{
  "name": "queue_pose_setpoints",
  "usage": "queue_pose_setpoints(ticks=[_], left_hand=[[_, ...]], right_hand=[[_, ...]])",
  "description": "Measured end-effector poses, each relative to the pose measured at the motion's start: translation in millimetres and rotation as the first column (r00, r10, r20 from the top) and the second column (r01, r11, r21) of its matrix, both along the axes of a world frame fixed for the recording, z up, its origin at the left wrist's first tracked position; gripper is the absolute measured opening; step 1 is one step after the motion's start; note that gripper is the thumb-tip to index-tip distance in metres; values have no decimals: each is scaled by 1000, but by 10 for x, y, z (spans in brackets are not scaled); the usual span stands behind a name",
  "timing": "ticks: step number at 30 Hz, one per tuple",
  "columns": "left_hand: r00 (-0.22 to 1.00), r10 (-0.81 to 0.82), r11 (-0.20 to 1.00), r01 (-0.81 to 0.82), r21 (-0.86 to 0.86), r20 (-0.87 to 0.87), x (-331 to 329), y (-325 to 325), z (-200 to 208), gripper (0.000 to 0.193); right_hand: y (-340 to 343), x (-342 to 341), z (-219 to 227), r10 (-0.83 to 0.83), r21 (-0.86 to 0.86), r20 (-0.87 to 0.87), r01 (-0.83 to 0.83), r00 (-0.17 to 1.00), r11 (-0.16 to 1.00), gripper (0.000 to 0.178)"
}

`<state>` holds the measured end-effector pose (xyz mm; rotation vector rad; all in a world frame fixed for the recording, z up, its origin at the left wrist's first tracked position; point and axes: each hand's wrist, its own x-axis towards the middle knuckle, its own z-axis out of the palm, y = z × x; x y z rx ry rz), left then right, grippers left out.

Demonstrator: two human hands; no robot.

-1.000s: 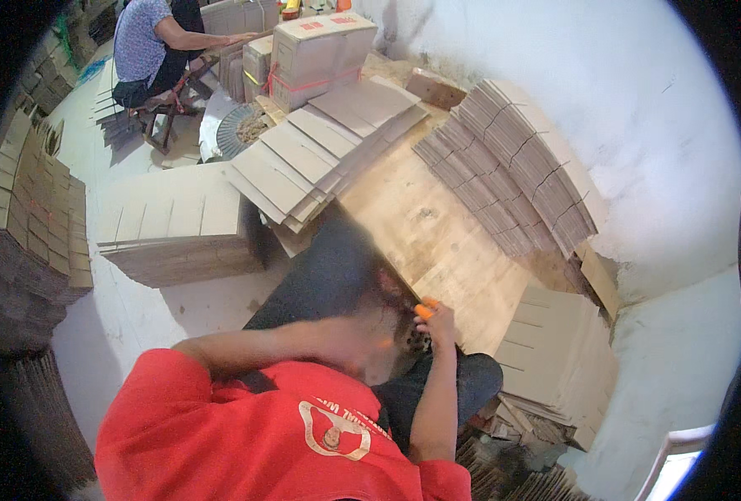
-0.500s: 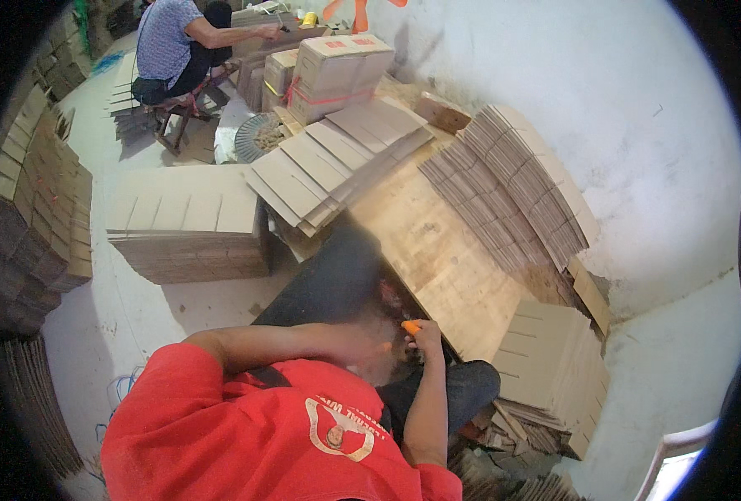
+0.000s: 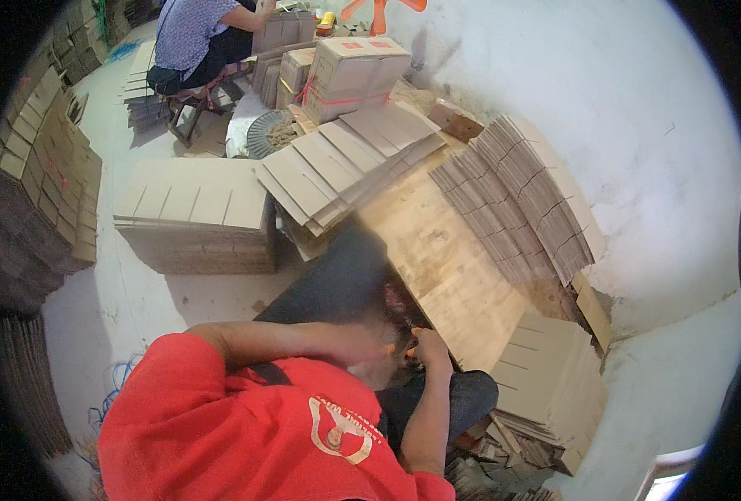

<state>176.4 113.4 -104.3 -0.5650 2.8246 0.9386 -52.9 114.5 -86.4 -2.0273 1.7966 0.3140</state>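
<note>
Low in front of my lap, beside the wooden board, my right hand (image 3: 431, 349) is closed round an orange-handled tool (image 3: 411, 352). Its working end is too small to make out. My left hand (image 3: 362, 346) is smeared by motion just left of it, with a small orange part (image 3: 390, 349) by its fingertips. Whether both orange parts belong to one tool I cannot tell. Under the hands is a dark gap between my bent legs.
The wooden board (image 3: 445, 267) carries a stack of slotted cardboard sheets (image 3: 512, 200). More slotted stacks stand left (image 3: 195, 196), ahead (image 3: 320, 171) and right (image 3: 546, 355). Tied boxes (image 3: 358, 75) and a round basket (image 3: 266, 134) lie beyond. A co-worker (image 3: 195, 37) sits far left.
The scene has shifted slightly right in view. My right hand has tipped and sits lower, closer to the blurred left hand. The co-worker's outstretched arm is now drawn in beside upright cardboard.
</note>
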Motion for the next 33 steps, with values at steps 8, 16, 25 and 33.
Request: queue_pose_setpoints(ticks=[8, 16, 25, 33], left_hand=[[924, 257, 961, -215, 172, -283, -175, 38, -589, 43], [984, -80, 994, 67, -84, -158, 33, -34, -47, 59], [979, -32, 997, 15, -81, -202, -74, 12, -231, 34], [992, -124, 988, 123, -94, -10, 25, -26, 663, 24]], right_hand=[[-259, 1234, 1900, 299, -167, 936, -511, 188, 843, 73], [-771, 18, 1620, 124, 105, 935, 592, -332, 799, 48], [84, -167, -803, -564, 825, 559, 477, -608, 302, 35], [119, 290, -455, -549, 561, 808, 560, -212, 610, 28]])
